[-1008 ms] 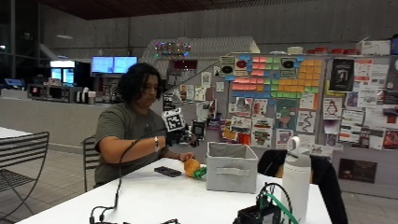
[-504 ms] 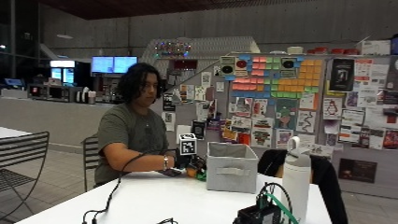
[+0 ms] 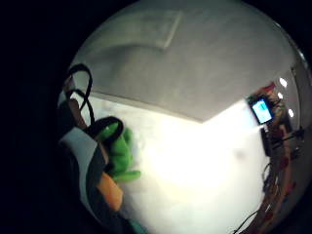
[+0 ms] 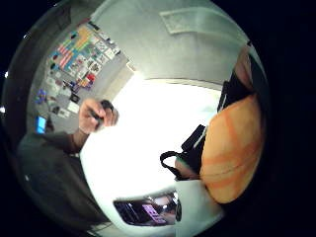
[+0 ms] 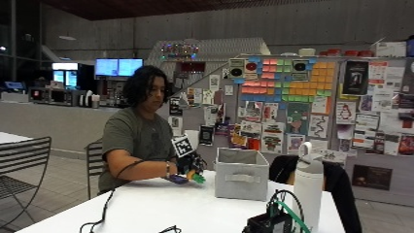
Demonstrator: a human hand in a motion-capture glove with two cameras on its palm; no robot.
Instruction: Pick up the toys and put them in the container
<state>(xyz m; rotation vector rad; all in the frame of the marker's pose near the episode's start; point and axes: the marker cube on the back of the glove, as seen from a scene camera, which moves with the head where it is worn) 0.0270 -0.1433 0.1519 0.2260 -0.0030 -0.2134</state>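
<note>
The gloved right hand (image 5: pixel 189 167) grasps the orange and green toy (image 5: pixel 196 177) above the table (image 5: pixel 162 208), near the grey container (image 5: pixel 241 174); it seems light and soft.

Your outside view faces the person across the bench (image 5: pixel 162 208); both palm views sit close above that bench.

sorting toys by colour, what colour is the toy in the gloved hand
Orange with green leaves, like a carrot toy; clearest in the two palm views.
</note>
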